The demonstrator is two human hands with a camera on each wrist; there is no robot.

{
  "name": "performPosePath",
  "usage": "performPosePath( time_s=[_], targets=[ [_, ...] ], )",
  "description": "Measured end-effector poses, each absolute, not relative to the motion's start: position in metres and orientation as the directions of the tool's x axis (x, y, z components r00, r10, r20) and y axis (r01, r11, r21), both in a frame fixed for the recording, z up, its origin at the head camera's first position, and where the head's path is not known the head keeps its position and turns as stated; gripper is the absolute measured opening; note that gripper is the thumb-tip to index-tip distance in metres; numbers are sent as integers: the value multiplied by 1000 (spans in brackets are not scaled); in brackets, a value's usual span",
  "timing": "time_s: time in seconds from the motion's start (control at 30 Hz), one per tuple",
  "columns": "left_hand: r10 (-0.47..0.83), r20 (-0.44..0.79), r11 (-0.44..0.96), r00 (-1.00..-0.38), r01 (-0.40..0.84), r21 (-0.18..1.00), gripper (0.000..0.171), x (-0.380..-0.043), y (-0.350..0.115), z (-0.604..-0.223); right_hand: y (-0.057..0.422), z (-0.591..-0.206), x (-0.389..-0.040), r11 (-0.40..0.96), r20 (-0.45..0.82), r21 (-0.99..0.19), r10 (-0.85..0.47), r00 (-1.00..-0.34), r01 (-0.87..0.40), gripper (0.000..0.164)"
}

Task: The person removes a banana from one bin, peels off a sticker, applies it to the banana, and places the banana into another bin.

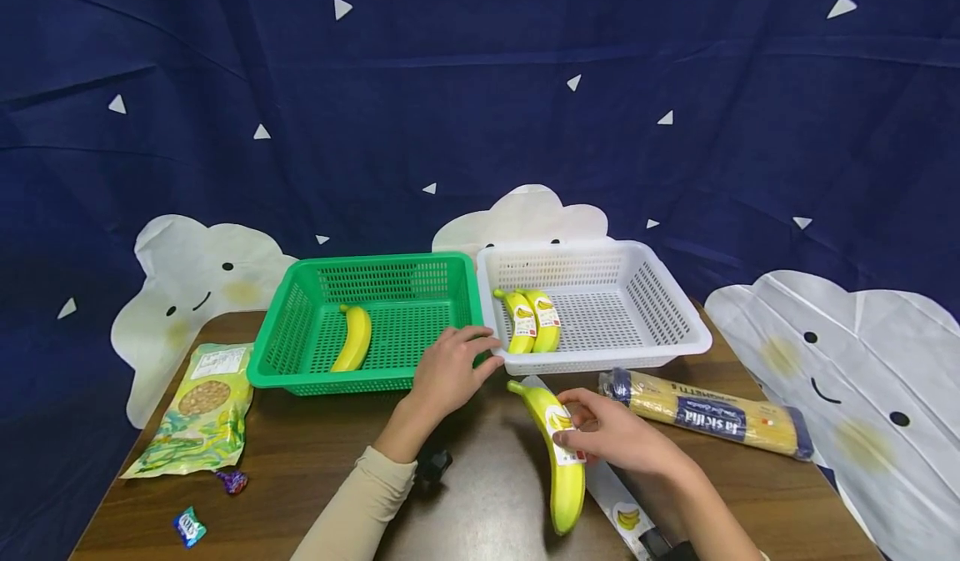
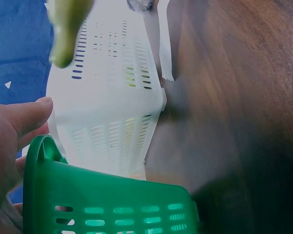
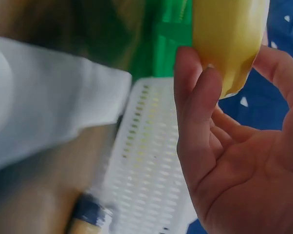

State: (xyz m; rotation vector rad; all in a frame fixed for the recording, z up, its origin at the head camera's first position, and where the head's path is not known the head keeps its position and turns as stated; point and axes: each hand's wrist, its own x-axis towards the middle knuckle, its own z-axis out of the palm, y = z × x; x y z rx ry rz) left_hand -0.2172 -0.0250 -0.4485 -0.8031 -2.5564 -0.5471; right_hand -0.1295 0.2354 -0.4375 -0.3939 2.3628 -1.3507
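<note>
My right hand (image 1: 618,434) pinches a yellow banana (image 1: 567,490) with a printed label, holding it above the table in front of the baskets. In the right wrist view the thumb and fingers close around the lower end of this banana (image 3: 229,44). My left hand (image 1: 450,369) rests at the front right corner of the green basket (image 1: 337,382), fingertips near the white basket's corner. Its fingers look loosely bent and partly hidden behind the green rim in the left wrist view. Two labelled bananas (image 1: 545,340) lie in the white basket (image 1: 600,359); another banana (image 1: 356,340) lies in the green one.
A long pale strip with a banana picture (image 1: 626,515) lies beneath the right hand. Packaged spaghetti (image 1: 712,415) is at right. On the left lie a green-yellow bag (image 1: 198,411), a purple-wrapped candy (image 1: 234,482) and a blue-green candy packet (image 1: 190,528). A dark curtain (image 1: 480,86) hangs behind.
</note>
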Motion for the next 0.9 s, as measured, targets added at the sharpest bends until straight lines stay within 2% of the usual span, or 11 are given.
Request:
performPosePath(
  time_s=[0.23,0.43,0.9],
  targets=[
    [452,484,759,-749,608,232,29,-217,-25,-449,248,-410,-138,482,-144,-874,-378,-914,-61,56],
    [448,477,759,-756,603,244,30,-217,-26,-448,260,-382,-153,528,-119,-846,-313,-942,-69,59],
    [452,470,765,-758,600,234,31,-220,-25,-450,285,-334,-214,619,-131,-781,-293,-947,-84,67]
  ],
)
